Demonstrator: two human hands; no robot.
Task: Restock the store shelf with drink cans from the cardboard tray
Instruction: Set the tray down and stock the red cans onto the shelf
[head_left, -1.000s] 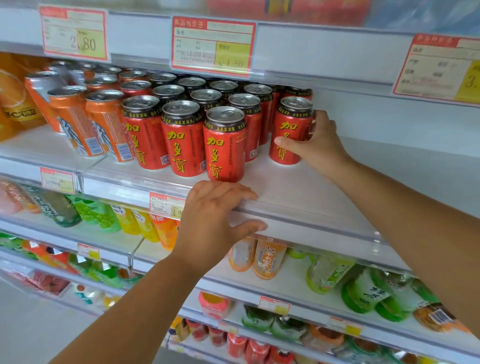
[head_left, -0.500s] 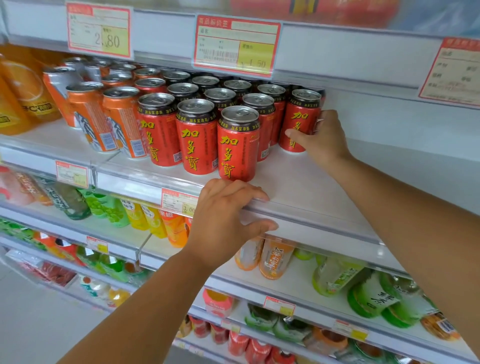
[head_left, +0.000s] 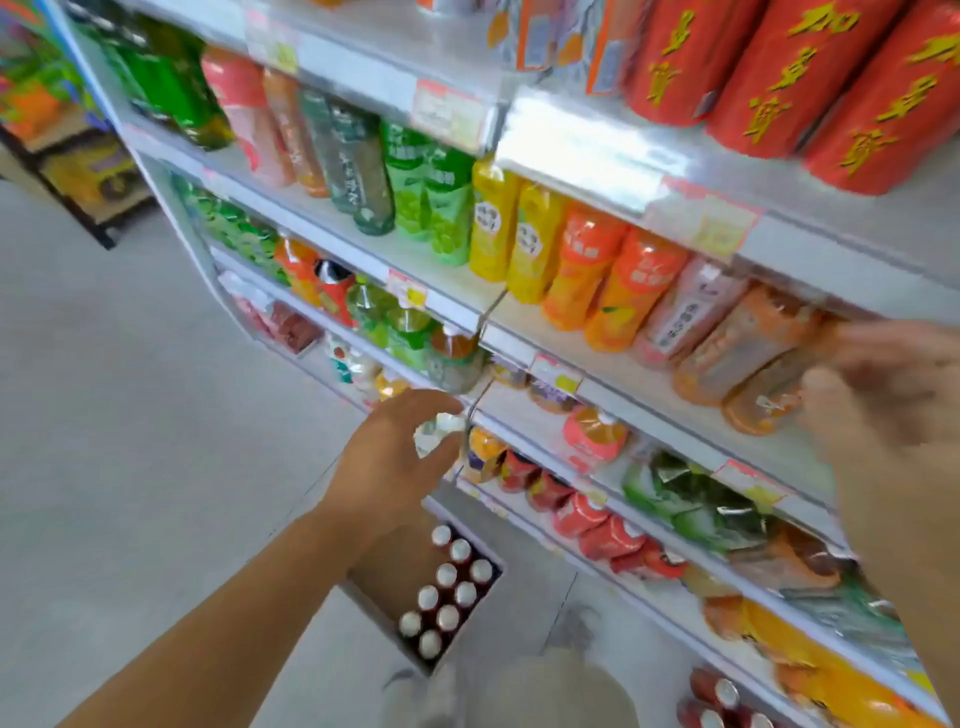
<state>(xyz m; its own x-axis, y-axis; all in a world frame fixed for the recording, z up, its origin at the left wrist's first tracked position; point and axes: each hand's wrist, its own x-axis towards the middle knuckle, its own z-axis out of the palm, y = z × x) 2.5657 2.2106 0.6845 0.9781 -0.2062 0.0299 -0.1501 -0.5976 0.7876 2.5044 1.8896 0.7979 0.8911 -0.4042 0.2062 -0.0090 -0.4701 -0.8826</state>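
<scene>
- Left hand (head_left: 400, 457) hangs loose-fingered and empty, above the cardboard tray (head_left: 379, 618) of cans (head_left: 447, 597) on the floor.
- Right hand (head_left: 893, 395) is blurred beside the shelf (head_left: 587, 145); I cannot tell its grip.

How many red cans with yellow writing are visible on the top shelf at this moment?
3. All stand side by side at the upper right: the left can, the middle can, the right can. More may be hidden behind them or beyond the frame edge.

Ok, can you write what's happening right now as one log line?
view: tilted down | left hand: over cardboard tray on floor, grip unclear | right hand: blurred, by bottle shelf | red cans: on upper shelf
</scene>
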